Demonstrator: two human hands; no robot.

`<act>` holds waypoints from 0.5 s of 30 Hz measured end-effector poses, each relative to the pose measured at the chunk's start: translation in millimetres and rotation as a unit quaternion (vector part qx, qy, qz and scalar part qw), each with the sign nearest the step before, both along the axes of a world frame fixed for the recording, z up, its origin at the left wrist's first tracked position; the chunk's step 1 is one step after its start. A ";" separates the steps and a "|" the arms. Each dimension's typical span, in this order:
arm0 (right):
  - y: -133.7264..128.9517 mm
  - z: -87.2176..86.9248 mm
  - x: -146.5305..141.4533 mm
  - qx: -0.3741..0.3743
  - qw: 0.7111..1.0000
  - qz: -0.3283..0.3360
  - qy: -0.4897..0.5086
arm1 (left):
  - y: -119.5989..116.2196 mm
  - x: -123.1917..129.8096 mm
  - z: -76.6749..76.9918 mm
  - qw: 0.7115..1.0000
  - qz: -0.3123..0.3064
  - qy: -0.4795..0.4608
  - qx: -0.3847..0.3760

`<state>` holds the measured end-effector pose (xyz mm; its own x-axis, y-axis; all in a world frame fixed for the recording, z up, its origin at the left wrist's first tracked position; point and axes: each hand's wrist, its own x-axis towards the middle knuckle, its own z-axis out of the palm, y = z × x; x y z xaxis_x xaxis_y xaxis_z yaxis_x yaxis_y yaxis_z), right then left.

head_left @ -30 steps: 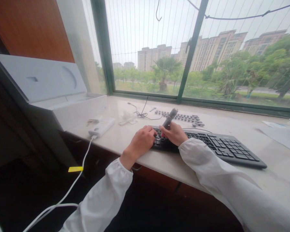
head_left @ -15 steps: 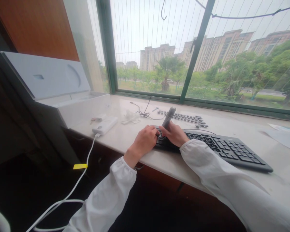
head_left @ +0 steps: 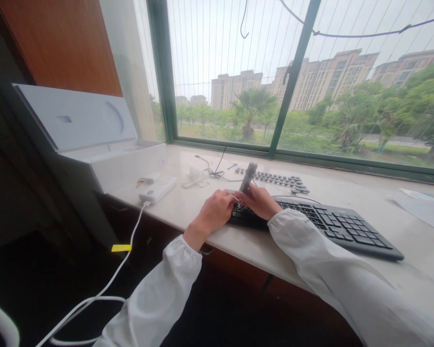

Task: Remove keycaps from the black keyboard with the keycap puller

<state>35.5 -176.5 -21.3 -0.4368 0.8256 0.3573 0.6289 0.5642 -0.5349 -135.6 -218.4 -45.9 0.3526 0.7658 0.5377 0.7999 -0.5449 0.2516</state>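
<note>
Gripped in right hand (head_left: pixel 262 200): dark tool (head_left: pixel 246 179), tilted over left end of keyboard (head_left: pixel 350 224), which lies on counter (head_left: pixel 350 193). Left hand (head_left: pixel 214 211) at keyboard; hold cannot be told. Risk: a slipping tool could nick it.

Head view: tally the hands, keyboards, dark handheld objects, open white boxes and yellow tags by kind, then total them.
Hands: 2 (left hand, right hand)
Keyboard: 1
Dark handheld object: 1
Open white box: 1
Yellow tag: 1
Total: 6
</note>
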 end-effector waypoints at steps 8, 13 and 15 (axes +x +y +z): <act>8.4 2.7 14.0 -0.111 0.990 0.082 0.043 | 0.3 0.0 -1.9 1.000 -0.001 -0.010 0.000; 11.1 3.5 15.1 -0.117 0.989 0.074 0.048 | 0.7 0.1 -2.1 1.000 -0.009 -0.012 0.007; 12.5 1.9 14.6 -0.148 0.983 0.076 0.071 | 0.7 0.1 -2.1 1.000 -0.010 -0.013 0.009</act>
